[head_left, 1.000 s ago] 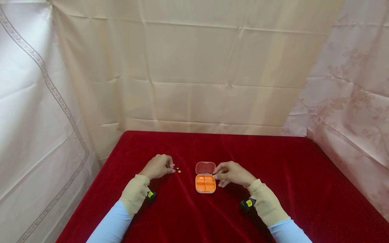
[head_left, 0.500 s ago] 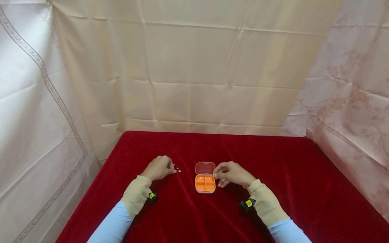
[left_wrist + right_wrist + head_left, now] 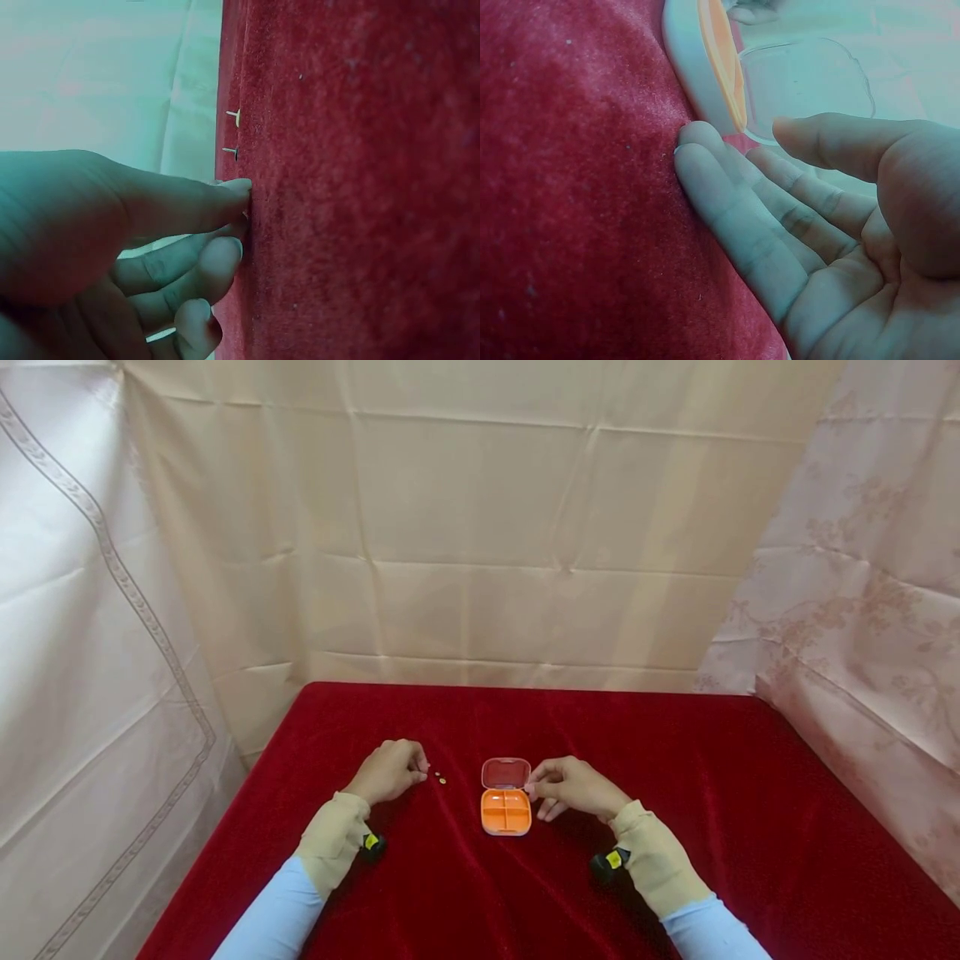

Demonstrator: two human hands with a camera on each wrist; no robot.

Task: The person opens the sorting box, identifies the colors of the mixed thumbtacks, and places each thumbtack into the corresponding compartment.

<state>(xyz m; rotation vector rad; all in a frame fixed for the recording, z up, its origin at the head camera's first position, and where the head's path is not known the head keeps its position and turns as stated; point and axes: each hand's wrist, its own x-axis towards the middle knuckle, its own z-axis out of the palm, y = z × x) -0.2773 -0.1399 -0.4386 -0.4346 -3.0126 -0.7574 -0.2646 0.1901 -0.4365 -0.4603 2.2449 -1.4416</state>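
Note:
An orange pill box (image 3: pixel 506 811) with four compartments and a white underside lies on the red cloth, its clear lid (image 3: pixel 506 773) swung back. My right hand (image 3: pixel 573 787) is at its right side, thumb and forefinger pinching the corner by the hinge; the other fingertips (image 3: pixel 699 146) lie near the cloth beside the box. My left hand (image 3: pixel 392 770) is low over the cloth, thumb and forefinger bent toward each other at a tiny reddish thing. I cannot tell whether they grip it. Right of them, a gold thumbtack (image 3: pixel 238 118) and a darker-looking thumbtack (image 3: pixel 235 154) stand point up.
Red velvety cloth (image 3: pixel 637 735) covers the table. Beige drapery (image 3: pixel 480 527) hangs behind it, with white drapes on the left and right. Each wrist has a small black camera with a yellow label.
My left thumb has drawn back slightly to the left and away from me, closer to the forefinger. The right hand, pill box and two thumbtacks stay where they were.

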